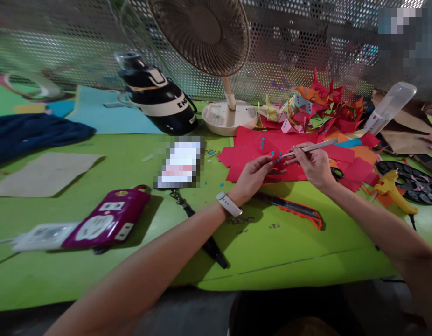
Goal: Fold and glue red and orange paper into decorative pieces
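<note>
My left hand [254,173], wearing a pale wristband, has its fingers closed at the edge of a small red paper piece with blue dots [278,157]. Against the red sheets behind it, the outline of this piece is hard to make out. Tweezers [319,145] are pinched in my right hand [313,163], their tips pointing left, close to the blue dots. Under both hands lie red paper sheets [242,161], with more blue dots further up. A utility knife [296,211] with an orange edge rests on the table just below my hands.
A fan [230,116] and a black jug [163,102] stand at the back. Folded colourful paper [310,109] is heaped behind the red sheets. A yellow glue gun [393,189] and black round tray [421,182] lie right. Left are a phone [181,163] and purple power adapter [107,217].
</note>
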A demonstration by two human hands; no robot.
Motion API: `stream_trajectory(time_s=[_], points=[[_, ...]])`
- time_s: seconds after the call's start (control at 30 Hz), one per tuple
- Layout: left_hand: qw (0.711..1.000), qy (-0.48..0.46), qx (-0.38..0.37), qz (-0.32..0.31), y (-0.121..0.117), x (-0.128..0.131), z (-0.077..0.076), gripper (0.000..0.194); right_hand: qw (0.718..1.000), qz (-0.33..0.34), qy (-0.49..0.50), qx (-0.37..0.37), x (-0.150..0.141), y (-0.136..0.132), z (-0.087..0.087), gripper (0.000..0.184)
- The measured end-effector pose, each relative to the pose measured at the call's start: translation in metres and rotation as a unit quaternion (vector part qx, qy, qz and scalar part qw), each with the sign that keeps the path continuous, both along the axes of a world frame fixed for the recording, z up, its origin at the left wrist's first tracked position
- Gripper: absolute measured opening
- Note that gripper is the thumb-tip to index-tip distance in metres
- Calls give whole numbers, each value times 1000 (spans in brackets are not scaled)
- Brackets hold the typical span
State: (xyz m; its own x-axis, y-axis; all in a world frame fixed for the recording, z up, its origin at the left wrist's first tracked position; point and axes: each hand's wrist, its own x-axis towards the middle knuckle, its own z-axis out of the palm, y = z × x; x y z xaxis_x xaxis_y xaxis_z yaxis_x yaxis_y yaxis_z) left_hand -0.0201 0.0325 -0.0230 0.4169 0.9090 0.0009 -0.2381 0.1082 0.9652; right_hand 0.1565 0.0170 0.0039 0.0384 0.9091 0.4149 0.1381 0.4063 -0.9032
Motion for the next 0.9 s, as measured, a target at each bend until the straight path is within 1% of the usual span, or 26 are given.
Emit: stream_trajectory(time_s=[0.23, 0.57, 0.73, 0.83, 0.9], points=[[1000, 3, -1, 5, -2, 0, 3, 32, 1000, -4, -12, -14, -1, -1, -1, 45], [1000, -3, 5, 20, -2, 1, 2, 41, 1000, -6, -14, 7, -2, -2, -3, 41], [1000, 0, 22, 22, -2, 0, 3, 41, 999, -28, -5, 25, -1, -3, 1, 40], [1000, 1, 19, 18, -3, 0, 4, 39, 999, -36, -5, 22, 0, -3, 5, 41], [1000, -2, 12, 19, -3, -1, 4, 41, 999, -43, -10, 26, 2, -2, 6, 42]])
